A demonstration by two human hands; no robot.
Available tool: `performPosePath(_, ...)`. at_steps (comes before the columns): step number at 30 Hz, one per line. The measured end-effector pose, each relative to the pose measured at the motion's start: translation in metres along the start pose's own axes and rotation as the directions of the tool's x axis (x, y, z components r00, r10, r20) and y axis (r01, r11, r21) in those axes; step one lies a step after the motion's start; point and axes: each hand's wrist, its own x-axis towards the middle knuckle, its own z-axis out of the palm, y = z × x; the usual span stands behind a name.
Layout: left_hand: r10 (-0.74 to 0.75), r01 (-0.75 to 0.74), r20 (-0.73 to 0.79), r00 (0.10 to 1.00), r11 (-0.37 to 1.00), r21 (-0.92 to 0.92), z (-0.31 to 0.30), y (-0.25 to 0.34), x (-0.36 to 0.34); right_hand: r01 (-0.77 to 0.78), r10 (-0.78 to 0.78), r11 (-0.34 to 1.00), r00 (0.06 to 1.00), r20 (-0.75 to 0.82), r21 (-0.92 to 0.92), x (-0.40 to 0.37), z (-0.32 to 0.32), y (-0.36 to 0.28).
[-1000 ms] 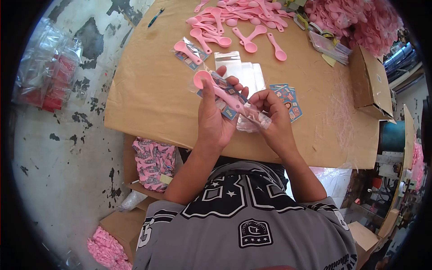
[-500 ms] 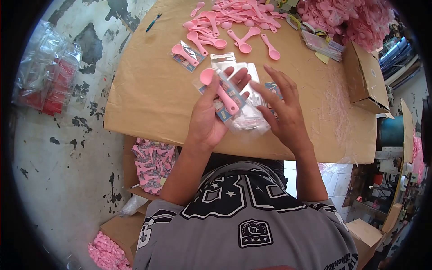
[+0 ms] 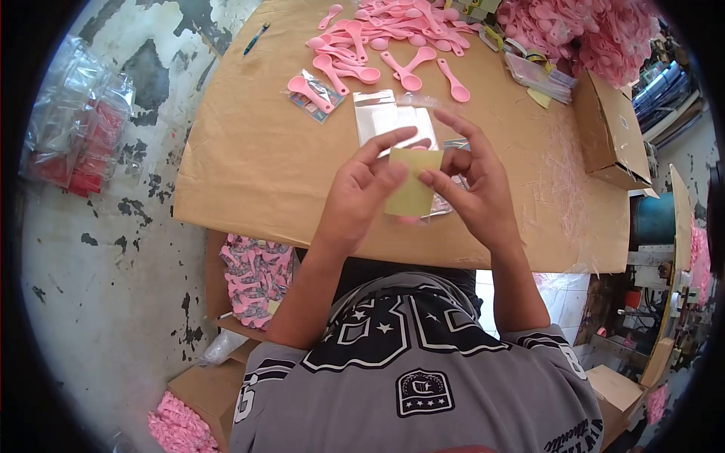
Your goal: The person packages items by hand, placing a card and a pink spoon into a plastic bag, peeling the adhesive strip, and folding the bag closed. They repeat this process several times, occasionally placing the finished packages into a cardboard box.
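My left hand [image 3: 359, 192] and my right hand [image 3: 479, 196] hold a bagged spoon card [image 3: 414, 185] between them above the near part of the table. Its plain yellowish back faces me. Both thumbs press on that back, while the other fingers are partly hidden behind it or raised. Bits of pink show past the card's top and bottom edges. Beyond the hands lie clear plastic bags [image 3: 375, 106]. Another bagged card with a pink spoon [image 3: 308, 93] rests to the left of them.
A heap of pink spoons [image 3: 400, 26] covers the table's far side, with a bigger pile [image 3: 578, 38] at far right. A cardboard box [image 3: 613, 128] stands on the right edge. A pen [image 3: 257, 39] lies far left. Below the table's left side, a carton holds packed spoons [image 3: 257, 279].
The bagged card has been turned over, so its yellowish back shows instead of the spoon side. My right hand has come in and taken hold of it too.
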Motion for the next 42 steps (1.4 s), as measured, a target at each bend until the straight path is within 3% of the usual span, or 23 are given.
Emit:
performPosePath(2, 0.010, -0.008, -0.006, 1.000, 0.982, 0.186, 0.004, -0.002, 0.001, -0.092, 0.092, 0.990, 0.996, 0.002, 0.103, -0.003, 0.005, 0.005)
performPosePath(6, 0.001, 0.021, -0.151, 0.989, 0.990, 0.142, 0.011, -0.014, 0.001, -0.163, 0.171, 0.983, 0.981, -0.088, 0.086, -0.008, 0.002, 0.022)
performPosePath(9, 0.018, 0.023, -0.203, 0.979, 0.980, 0.196, 0.016, -0.015, 0.001, 0.114, -0.255, 0.926, 0.892, -0.374, -0.360, -0.004, 0.004, 0.025)
performPosePath(12, 0.136, -0.053, -0.257, 0.957, 0.950, 0.308, 0.028, -0.023, 0.004, 0.349, -0.671, 0.561, 0.723, -0.165, -0.751, 0.009, -0.007, 0.023)
performPosePath(18, 0.112, -0.023, -0.116, 0.987, 0.810, 0.585, 0.020, -0.025, -0.003, 0.312, -0.668, 0.499, 0.733, -0.130, -0.808, 0.018, 0.003, 0.019)
performPosePath(25, 0.176, -0.105, -0.037, 0.984, 0.727, 0.678, 0.024, -0.025, -0.006, 0.282, -0.665, 0.481, 0.734, -0.136, -0.830, 0.015, 0.003, 0.020)
performPosePath(27, 0.147, -0.106, 0.007, 0.989, 0.674, 0.731, 0.022, -0.021, -0.006, 0.273, -0.643, 0.496, 0.754, -0.137, -0.824, 0.016, 0.000, 0.015)
performPosePath(30, 0.043, -0.015, -0.025, 0.999, 0.741, 0.671, 0.021, -0.016, -0.011, 0.225, -0.542, 0.717, 0.775, -0.325, -0.660, 0.020, -0.008, 0.019)
performPosePath(33, 0.014, 0.017, -0.070, 0.997, 0.903, 0.429, 0.014, -0.021, -0.012, 0.289, -0.326, 0.944, 0.740, -0.588, -0.159, 0.030, -0.027, 0.006)
performPosePath(34, 0.020, 0.007, -0.081, 0.996, 0.946, 0.323, 0.013, -0.023, -0.012, 0.326, -0.224, 0.945, 0.725, -0.652, 0.037, 0.031, -0.033, 0.003)
performPosePath(37, -0.023, 0.053, -0.152, 0.988, 0.978, 0.202, 0.015, -0.014, -0.014, 0.465, -0.221, 0.868, 0.675, -0.704, 0.173, 0.026, -0.056, 0.003)
performPosePath(39, -0.043, 0.071, -0.177, 0.983, 0.985, 0.155, 0.014, -0.013, -0.014, 0.447, -0.265, 0.867, 0.789, -0.555, 0.222, 0.013, -0.074, 0.009)
performPosePath(42, -0.009, 0.032, -0.187, 0.982, 0.993, 0.118, 0.011, -0.014, -0.012, 0.210, -0.181, 0.973, 0.949, -0.258, 0.093, -0.003, -0.079, 0.019)
